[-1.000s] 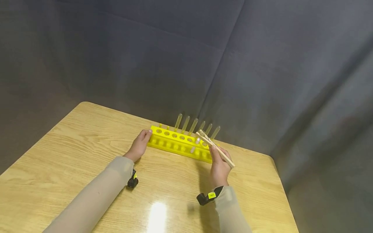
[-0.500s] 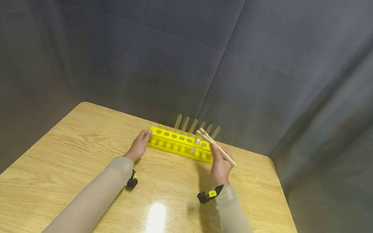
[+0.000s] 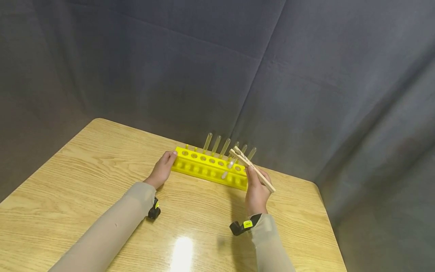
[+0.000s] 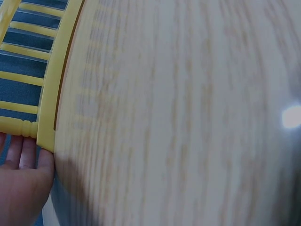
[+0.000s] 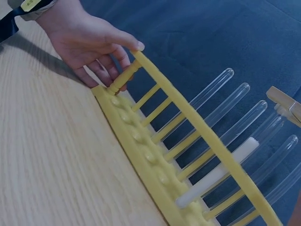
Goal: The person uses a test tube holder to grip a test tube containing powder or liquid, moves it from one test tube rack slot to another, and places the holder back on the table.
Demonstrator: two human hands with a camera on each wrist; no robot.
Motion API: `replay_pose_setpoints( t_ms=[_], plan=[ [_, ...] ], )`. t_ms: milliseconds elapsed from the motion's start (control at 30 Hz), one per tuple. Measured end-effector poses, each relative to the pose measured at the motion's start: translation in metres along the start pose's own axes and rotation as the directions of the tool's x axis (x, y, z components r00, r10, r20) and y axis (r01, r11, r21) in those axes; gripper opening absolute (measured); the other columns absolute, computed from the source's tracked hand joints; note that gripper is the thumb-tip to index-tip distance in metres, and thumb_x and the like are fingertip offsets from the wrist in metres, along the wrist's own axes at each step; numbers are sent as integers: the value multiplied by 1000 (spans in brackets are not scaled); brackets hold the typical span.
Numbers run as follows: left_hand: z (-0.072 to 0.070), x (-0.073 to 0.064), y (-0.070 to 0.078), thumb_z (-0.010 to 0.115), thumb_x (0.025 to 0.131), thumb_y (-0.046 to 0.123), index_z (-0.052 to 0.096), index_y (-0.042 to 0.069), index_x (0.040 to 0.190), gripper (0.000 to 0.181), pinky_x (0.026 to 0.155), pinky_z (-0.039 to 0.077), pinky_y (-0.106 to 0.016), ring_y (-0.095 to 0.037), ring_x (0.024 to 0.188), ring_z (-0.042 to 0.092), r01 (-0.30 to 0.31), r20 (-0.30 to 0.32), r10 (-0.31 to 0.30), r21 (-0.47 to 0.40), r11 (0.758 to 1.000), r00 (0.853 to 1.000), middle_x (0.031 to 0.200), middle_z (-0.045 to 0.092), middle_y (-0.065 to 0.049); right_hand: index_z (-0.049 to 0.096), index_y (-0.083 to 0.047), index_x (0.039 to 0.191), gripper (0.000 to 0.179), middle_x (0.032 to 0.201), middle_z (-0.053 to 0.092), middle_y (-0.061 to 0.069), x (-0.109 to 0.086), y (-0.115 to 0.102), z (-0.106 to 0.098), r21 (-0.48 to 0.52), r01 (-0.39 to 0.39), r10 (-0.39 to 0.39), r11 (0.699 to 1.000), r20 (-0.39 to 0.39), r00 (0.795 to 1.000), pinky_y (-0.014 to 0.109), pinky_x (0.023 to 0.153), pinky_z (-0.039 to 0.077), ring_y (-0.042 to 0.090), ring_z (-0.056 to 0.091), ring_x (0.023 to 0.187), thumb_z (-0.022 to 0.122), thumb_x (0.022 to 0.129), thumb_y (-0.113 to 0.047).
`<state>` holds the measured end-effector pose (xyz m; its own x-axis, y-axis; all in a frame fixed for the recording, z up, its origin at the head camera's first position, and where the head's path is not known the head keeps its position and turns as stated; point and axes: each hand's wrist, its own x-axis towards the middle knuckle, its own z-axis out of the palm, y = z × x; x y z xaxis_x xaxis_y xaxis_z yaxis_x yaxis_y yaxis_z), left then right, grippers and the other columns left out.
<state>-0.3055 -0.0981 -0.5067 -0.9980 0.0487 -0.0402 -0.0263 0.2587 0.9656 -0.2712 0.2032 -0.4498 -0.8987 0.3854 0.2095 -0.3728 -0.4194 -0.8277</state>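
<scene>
My left hand (image 3: 161,170) grips the left end of a yellow test tube rack (image 3: 200,172), thumb on its top bar. The left wrist view shows those fingers (image 4: 28,153) at the rack's end post. My right hand (image 3: 257,192) pinches a wooden test tube clamp (image 3: 255,172) that slants over the rack's right part. A test tube (image 5: 218,172) with white contents stands tilted in a rack hole below the clamp's front end (image 5: 284,103). Whether the clamp's arms surround the tube's mouth, I cannot tell. Several clear test tubes (image 3: 207,142) sit upside down on the back pegs.
The rack stands on a wood-grain table (image 3: 85,181) close to its back edge. A dark grey curtain (image 3: 170,75) hangs behind and to the right. Bare pegs (image 3: 187,146) show at the rack's left end.
My right hand and the clamp have shifted very slightly up and away from me. The left hand, the rack and the tube with white contents have hardly moved.
</scene>
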Motion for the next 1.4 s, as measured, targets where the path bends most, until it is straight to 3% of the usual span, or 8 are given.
replay_pose_setpoints(
  t_ms=[533, 800, 1000, 1400],
  plan=[
    [0, 0, -1, 22, 109, 55, 38, 2, 135, 62, 114, 28, -53, -34, 130, 39, -6, -1, 6, -8, 1000, 1000, 138, 43, -20, 67, 2, 96, 8, 98, 72, 11, 6, -9, -2, 113, 28, -27, 993, -16, 1000, 35, 99, 51, 20, 72, 94, 70, 92, 8],
    [0, 1, -2, 22, 109, 55, 39, 1, 135, 62, 114, 28, -53, -35, 131, 39, -13, -4, 13, -3, 1000, 1000, 139, 43, -21, 68, 0, 97, 7, 101, 73, 10, 3, -12, -13, 76, 18, -17, 997, -16, 1000, 36, 102, 49, 20, 72, 99, 72, 92, 3],
    [0, 1, -1, 22, 110, 55, 39, 2, 134, 61, 113, 29, -53, -34, 127, 39, -10, -4, 10, -3, 1000, 1000, 136, 44, -20, 69, -1, 94, 8, 99, 74, 10, 1, -13, -22, 108, 34, -33, 994, -14, 999, 35, 101, 49, 19, 73, 97, 69, 93, 7],
    [1, 0, 2, 21, 110, 54, 38, 1, 138, 62, 118, 24, -54, -36, 139, 35, -5, -6, 5, -1, 1000, 1000, 146, 41, -22, 68, 1, 96, 10, 98, 71, 13, 1, -11, -37, 163, 49, -33, 985, -97, 995, 37, 101, 49, 21, 72, 98, 67, 92, 11]
  ],
)
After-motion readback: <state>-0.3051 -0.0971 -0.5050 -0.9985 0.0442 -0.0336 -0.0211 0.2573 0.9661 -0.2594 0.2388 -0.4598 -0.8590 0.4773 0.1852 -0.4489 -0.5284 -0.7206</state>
